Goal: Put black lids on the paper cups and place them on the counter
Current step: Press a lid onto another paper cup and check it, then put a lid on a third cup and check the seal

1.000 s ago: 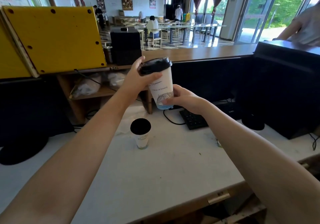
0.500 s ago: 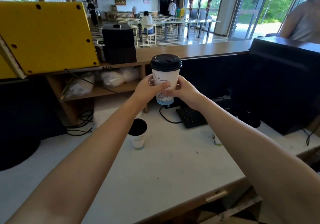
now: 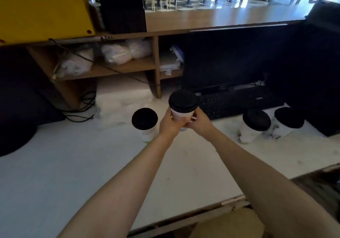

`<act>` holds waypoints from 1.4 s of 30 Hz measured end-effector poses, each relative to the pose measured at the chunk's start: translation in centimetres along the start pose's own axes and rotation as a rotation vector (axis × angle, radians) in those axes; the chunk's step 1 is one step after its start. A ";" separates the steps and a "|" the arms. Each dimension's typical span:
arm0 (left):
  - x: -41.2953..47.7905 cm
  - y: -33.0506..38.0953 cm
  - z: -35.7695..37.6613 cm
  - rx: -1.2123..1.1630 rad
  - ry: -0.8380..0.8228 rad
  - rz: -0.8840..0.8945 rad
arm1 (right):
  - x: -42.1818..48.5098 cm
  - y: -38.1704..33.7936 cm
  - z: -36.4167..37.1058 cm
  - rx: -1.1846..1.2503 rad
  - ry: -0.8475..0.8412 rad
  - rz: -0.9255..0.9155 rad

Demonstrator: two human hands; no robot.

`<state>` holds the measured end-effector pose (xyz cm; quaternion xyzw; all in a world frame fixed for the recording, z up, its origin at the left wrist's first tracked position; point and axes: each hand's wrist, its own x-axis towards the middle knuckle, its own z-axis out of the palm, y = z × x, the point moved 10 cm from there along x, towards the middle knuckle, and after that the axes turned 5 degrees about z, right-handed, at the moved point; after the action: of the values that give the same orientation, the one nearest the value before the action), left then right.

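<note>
1. The left hand [image 3: 170,122] and right hand [image 3: 199,121] both curled round one lidded cup [image 3: 182,108], holding it upright above the white counter [image 3: 92,164].
2. A second cup [image 3: 145,122] stood just left of it; two more [image 3: 254,124] [image 3: 287,120] stood well to the right.
3. Behind lay a keyboard [image 3: 239,101], a monitor [image 3: 220,61] and wooden shelves [image 3: 110,68].
</note>
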<state>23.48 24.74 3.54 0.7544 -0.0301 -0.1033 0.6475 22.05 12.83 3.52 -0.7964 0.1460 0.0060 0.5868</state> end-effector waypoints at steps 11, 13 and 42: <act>1.7 -9.6 -0.9 -0.025 0.108 -0.045 | 3.2 7.0 5.1 0.077 -0.060 0.001; 2.1 -9.6 -1.0 -0.025 0.132 -0.039 | 3.7 7.1 5.3 0.096 -0.066 0.000; -2.4 -5.9 14.3 0.846 -0.761 -0.173 | -8.5 14.4 -15.7 -0.630 -0.349 0.634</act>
<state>17.82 12.19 -4.03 0.8572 -0.2379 -0.3990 0.2222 7.87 -3.82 -3.52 -0.8388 0.2721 0.3621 0.3021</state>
